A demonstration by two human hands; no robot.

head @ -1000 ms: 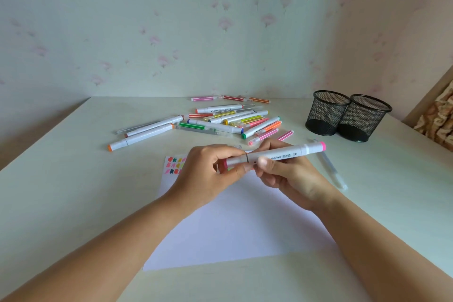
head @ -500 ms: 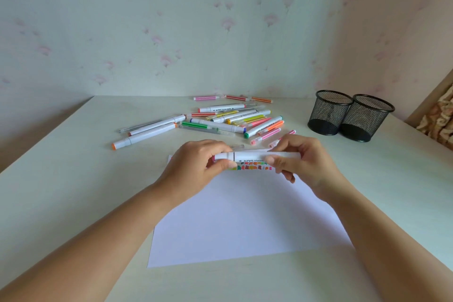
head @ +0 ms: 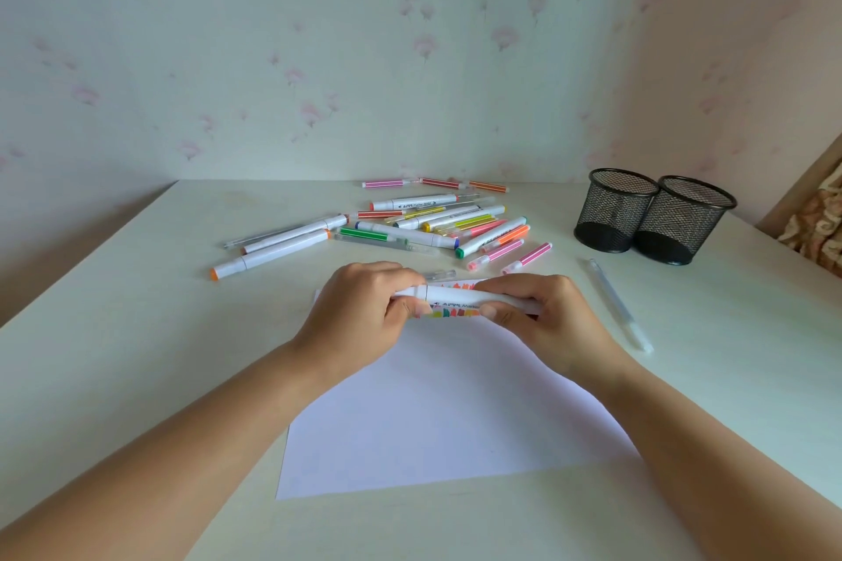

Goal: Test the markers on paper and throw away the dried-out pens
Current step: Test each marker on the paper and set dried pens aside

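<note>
**Hands and held item.** Both hands meet over the far edge of the paper point(head: 446, 415), just above the worktop point(head: 136, 333). Between them they hold 1 white marker point(head: 455, 297), level and lying left to right, with the black lettering on its barrel facing the camera.
- Left hand point(head: 364, 310): the grip is curled round the marker's left end, fingers over the top. A seam line on the barrel shows just right of the fingers.
- Right hand point(head: 542, 319): the grip is curled round the right part of the barrel, with the thumb tip pressed on the near side.
- Both ends of the marker are hidden inside the hands, so its colour cannot be told.

**Paper.** 1 white sheet lies flat near the centre of the worktop, slightly skewed. A row of colour swatches point(head: 455, 313) runs along its far edge, partly hidden by the marker and both hands.

**Other stock.**
- The loose markers point(head: 437, 225) lie scattered flat beyond the hands, at far centre, with white and coloured barrels.
- 1 orange-tipped marker point(head: 269, 257) lies at the left of that group.
- 2 pink pens point(head: 496, 254) lie just beyond the paper's far right corner.
- 1 clear pen point(head: 619, 305) lies alone to the right of the right hand.

**Containers.** The left mesh cup point(head: 615, 214) and the right mesh cup point(head: 683, 223), both black, stand upright and touching at far right.
</note>
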